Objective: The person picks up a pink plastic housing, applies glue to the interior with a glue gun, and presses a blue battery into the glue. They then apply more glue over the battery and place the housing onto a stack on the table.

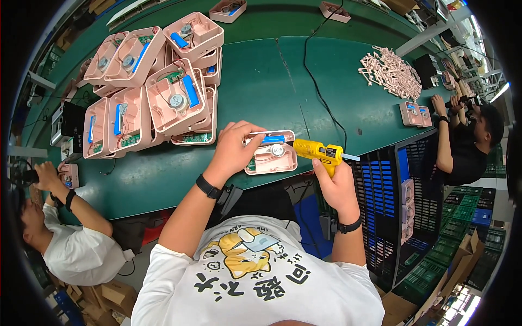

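Observation:
In front of me on the green bench lies a pale pink plastic housing [284,165], open side up. Inside it are a blue cylindrical battery [273,139], a round silver speaker [278,150] and part of a green circuit board. My left hand [237,145] grips the housing's left side, with fingers by the battery's left end. In my right hand [338,187] is a yellow hot glue gun [315,148], its nozzle pointing left at the housing's right wall, near the battery's end. A pale glue stick [350,157] juts out of the gun's back.
Similar pink housings [178,103] are stacked at the left. A pile of small pale pink parts [389,73] lies at the far right. A black cable [318,81] crosses the bench. By my right arm stands a black crate [375,190]. People work at both sides.

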{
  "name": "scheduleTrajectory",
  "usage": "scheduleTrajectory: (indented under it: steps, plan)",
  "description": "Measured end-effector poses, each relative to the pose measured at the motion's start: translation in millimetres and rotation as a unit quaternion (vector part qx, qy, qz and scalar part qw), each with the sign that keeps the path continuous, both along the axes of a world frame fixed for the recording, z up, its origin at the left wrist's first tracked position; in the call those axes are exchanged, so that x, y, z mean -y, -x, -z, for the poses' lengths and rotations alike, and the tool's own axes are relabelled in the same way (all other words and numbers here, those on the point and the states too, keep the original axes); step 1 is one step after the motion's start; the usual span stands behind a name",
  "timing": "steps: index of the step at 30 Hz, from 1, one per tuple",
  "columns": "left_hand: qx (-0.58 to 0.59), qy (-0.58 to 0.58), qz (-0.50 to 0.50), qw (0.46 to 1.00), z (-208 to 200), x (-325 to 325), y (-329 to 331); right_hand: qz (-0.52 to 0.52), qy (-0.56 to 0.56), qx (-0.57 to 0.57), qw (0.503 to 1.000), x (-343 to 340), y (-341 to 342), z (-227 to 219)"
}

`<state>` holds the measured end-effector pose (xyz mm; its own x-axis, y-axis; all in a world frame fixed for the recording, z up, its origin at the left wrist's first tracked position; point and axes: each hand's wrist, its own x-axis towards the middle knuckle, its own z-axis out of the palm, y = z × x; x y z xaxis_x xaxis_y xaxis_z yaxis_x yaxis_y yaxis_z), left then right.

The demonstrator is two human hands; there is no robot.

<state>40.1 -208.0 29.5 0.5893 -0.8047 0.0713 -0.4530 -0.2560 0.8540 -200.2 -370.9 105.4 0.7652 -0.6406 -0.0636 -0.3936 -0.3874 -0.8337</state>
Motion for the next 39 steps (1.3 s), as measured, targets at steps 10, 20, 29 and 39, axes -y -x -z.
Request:
scheduleTrajectory:
  steps: [10, 20, 29, 39]
  plan:
    - [0.065, -0.002, 0.060, 0.996, -11.0, -12.4, 5.5, -0.109, 0.005, -0.012, 0.994, -12.3, -31.5, 1.4]
    - [0.061, -0.032, 0.060, 0.996, -14.0, -11.7, 4.4, -0.062, 0.020, 0.031, 0.997, -19.2, -36.8, -3.7]
    - [0.157, -0.006, -0.059, 0.986, -18.0, -30.2, 30.9, -0.003, -0.121, 0.097, 0.988, 3.0, -14.4, 17.9]
    - [0.009, 0.113, -0.101, 0.988, 7.2, 96.8, -28.5, 0.148, -0.216, 0.351, 0.899, 118.6, 6.3, 84.7]
